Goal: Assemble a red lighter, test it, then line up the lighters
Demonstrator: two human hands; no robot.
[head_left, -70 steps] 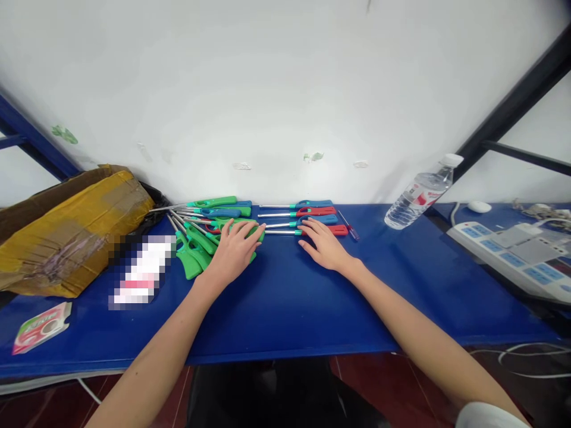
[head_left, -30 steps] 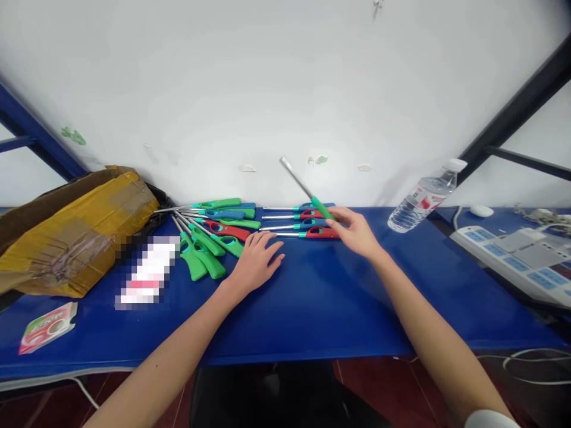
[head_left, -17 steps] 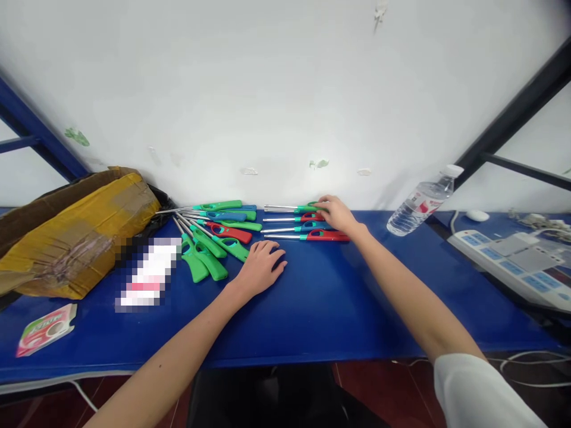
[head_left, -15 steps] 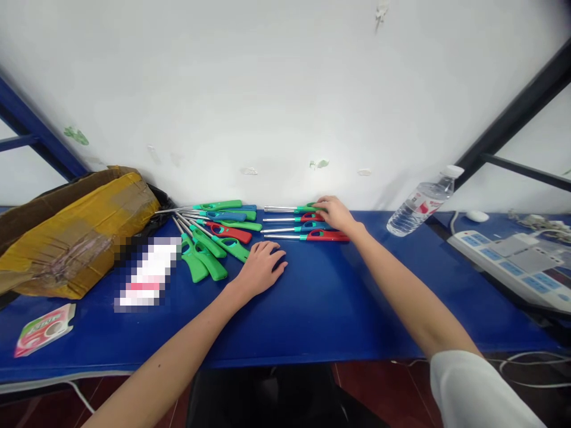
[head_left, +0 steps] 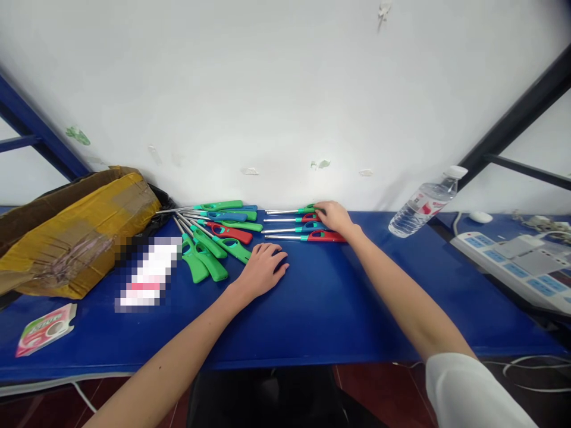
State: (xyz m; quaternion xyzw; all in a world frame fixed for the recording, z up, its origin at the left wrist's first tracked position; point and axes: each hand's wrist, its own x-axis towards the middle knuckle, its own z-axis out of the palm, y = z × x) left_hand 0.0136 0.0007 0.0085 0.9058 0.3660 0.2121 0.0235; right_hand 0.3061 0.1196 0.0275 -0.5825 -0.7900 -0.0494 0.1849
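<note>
Right hand [head_left: 334, 217] lies on the handle ends of a row of four long-nozzle utility lighters [head_left: 303, 224], fingers together, fingertips on the top lighter's green handle. Can't tell if it is gripping or just resting. Left hand [head_left: 263, 270] is palm down on the blue counter [head_left: 312, 309], holding nothing, fingers lightly apart, just beside a fanned pile of green, blue and red lighters [head_left: 209, 232].

The row runs along the counter's back edge, against the white wall [head_left: 267, 89], metal nozzles pointing left, and the pile sits just left of it. Further left, a cardboard box with yellow tape [head_left: 75, 238] fills the left end with a black plastic bag [head_left: 160, 202] behind it. A pixelated packet [head_left: 147, 273] lies by the pile, and a red-and-green card pack [head_left: 44, 330] sits near the front left corner. A water bottle [head_left: 422, 211] lies tilted near the back right corner. Past it, on a lower blue surface, are a power strip [head_left: 508, 261] and a white mouse [head_left: 480, 217]. Black frame bars [head_left: 513, 125] cross the right corner, blue ones [head_left: 35, 131] the left. Dark red floor tiles [head_left: 383, 392] show below the front edge, with a white cable [head_left: 526, 371] at right.
</note>
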